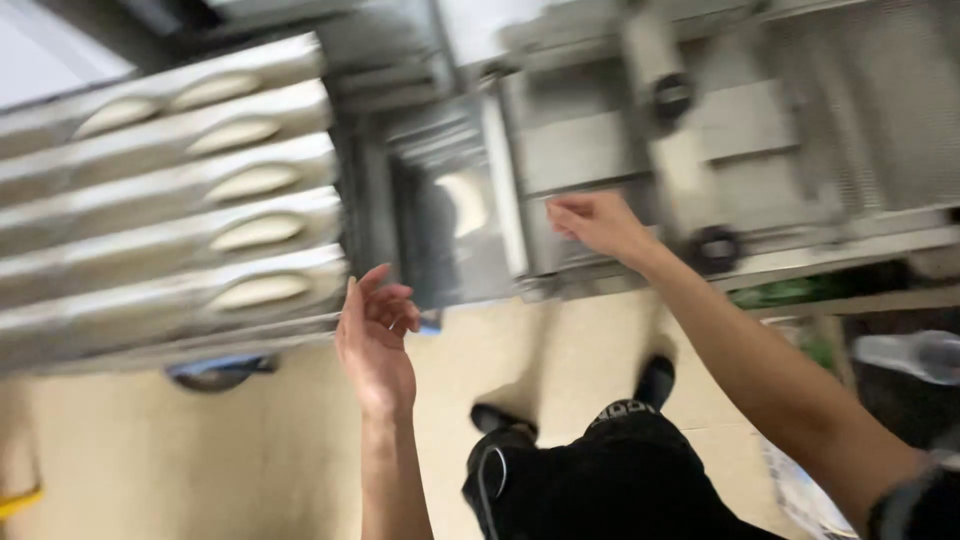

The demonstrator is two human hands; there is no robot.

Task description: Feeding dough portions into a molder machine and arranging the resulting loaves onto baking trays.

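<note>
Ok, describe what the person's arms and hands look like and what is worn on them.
Both forearms are bare, with no sleeves in view. The left hand and the right hand wear no gloves, and no rings show through the blur. A dark band sits on the right arm at the frame's lower right corner.

Bakery: dough trays (170, 210), steel machine (700, 140)

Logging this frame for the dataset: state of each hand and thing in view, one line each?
left hand: open, fingers loosely curled, holding nothing, beside the tray's edge
right hand: fingers bent, empty, at the front of the machine; contact unclear from blur
dough pieces: pale, elongated, one per channel
corrugated tray: loaded, lying level
metal machine: blurred, running or stopped not readable
plastic bottle: lying on its side
</note>
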